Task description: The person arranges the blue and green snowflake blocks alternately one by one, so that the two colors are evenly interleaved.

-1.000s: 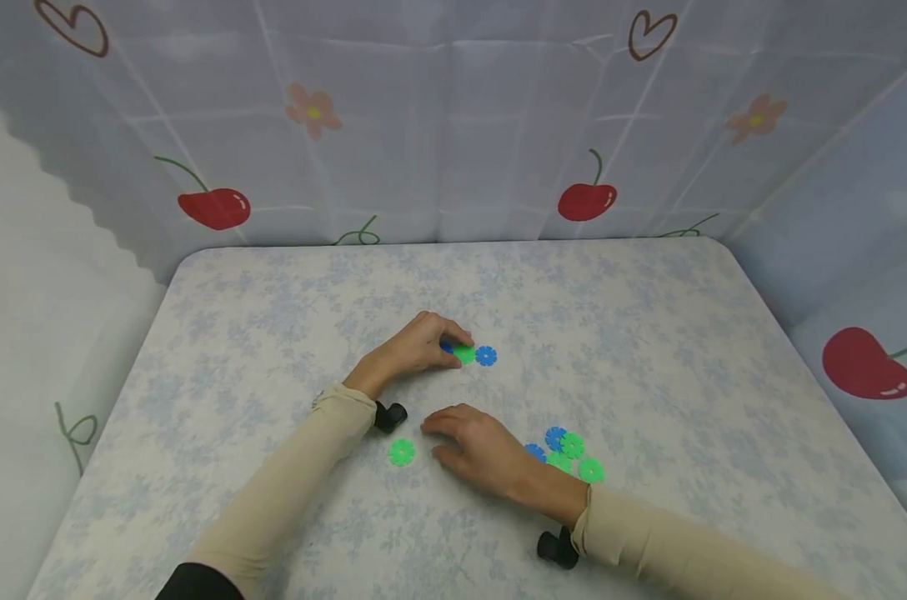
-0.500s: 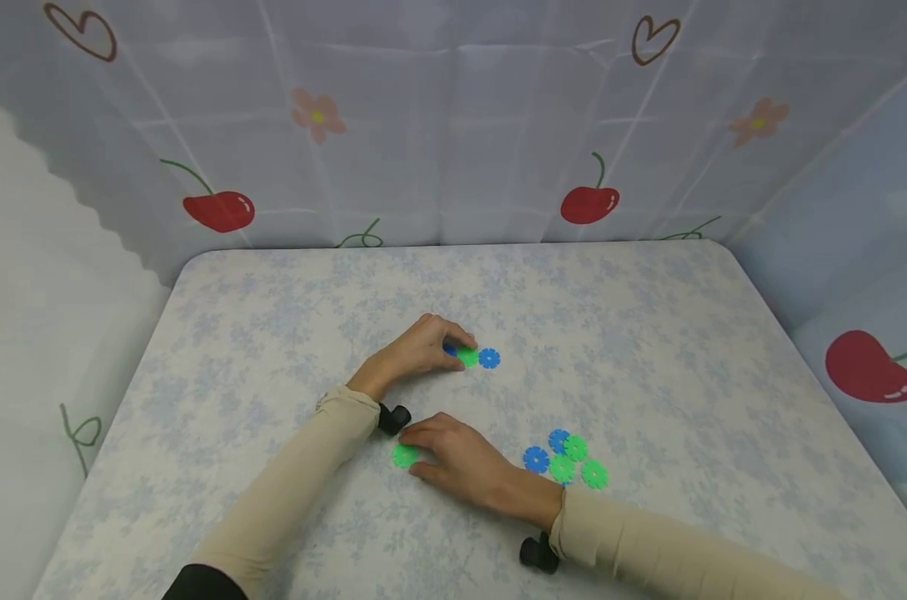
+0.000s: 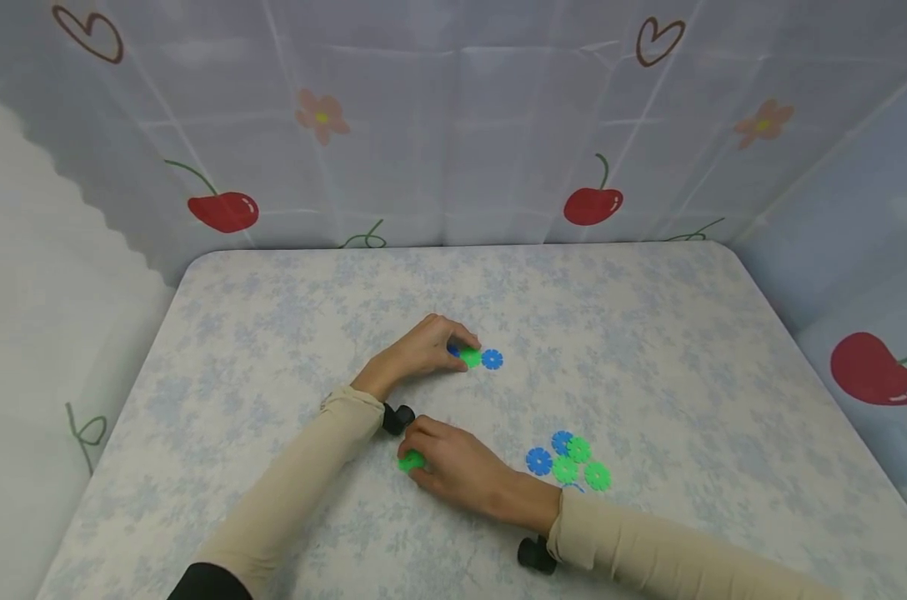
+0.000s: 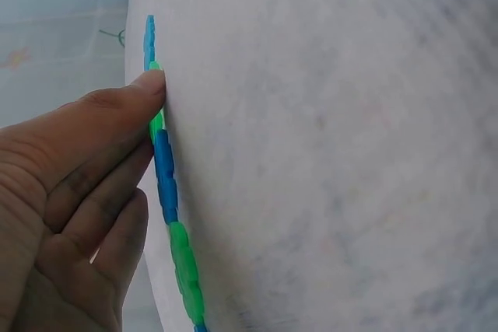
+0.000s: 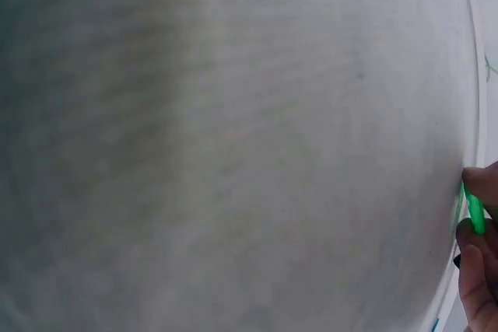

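Note:
My left hand [image 3: 423,348] pinches a row of flat, flower-shaped plastic interlocking discs, lying mid-table. In the left wrist view the row is edge-on, blue and green by turns: the thumb rests at a green disc [image 4: 156,118], with a blue disc [image 4: 166,176] and another green disc [image 4: 185,270] nearer the camera. A blue disc [image 3: 492,359] forms the row's right end. Closer to the person, my right hand [image 3: 464,468] holds a loose green disc [image 3: 410,461] between thumb and fingers; in the right wrist view this green disc [image 5: 476,214] appears at the right edge, partly covered by fingertips.
To the right of my right hand lies a loose cluster of blue and green discs [image 3: 597,477], some overlapping. Black wrist cameras [image 3: 536,556] hang under both wrists. The floral-patterned table [image 3: 648,333] ends at a cherry-printed curtain [image 3: 438,125].
The right hand has moved left to the lone green disc and now pinches it. More of the disc cluster shows. The left hand keeps its hold on the row.

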`<move>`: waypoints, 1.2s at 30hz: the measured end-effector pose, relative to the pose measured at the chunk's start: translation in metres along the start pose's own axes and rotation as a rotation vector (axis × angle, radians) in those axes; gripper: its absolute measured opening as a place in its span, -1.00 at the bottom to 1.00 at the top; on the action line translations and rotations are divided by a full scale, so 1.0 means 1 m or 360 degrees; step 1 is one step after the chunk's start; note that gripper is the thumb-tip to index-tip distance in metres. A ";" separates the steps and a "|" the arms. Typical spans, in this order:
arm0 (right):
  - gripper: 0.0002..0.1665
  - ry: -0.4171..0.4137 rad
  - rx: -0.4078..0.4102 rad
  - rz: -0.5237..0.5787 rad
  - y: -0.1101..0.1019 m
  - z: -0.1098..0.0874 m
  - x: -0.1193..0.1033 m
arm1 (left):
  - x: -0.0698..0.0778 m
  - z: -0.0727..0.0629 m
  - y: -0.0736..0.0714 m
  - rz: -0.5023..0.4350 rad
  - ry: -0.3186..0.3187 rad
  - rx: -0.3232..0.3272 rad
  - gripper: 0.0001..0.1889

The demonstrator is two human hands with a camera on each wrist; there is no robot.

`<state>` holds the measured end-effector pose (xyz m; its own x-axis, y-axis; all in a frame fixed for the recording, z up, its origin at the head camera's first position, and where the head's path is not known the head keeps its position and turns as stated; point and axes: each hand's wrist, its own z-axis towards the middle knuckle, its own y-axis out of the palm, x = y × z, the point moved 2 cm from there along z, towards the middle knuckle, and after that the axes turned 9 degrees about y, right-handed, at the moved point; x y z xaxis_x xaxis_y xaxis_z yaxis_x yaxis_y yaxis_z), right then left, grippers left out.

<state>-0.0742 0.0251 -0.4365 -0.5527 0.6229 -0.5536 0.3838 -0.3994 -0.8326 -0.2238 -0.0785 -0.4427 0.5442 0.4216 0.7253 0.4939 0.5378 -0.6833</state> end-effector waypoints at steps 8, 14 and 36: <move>-0.83 -0.0106 -0.0025 -0.0072 -0.003 -0.008 0.003 | 0.003 0.004 0.002 -0.0076 0.0010 0.0031 -0.62; -0.79 -0.0254 0.0062 -0.0241 -0.006 -0.017 0.008 | 0.006 0.012 0.010 -0.0259 0.0062 0.0064 -0.60; -0.74 0.0341 0.0555 0.0140 -0.063 -0.041 0.084 | 0.011 0.022 0.016 -0.0026 0.0060 0.0010 -0.64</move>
<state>-0.1146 0.1299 -0.4299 -0.3482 0.6874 -0.6374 0.1290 -0.6384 -0.7588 -0.2249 -0.0492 -0.4442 0.5613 0.3848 0.7328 0.4991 0.5489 -0.6705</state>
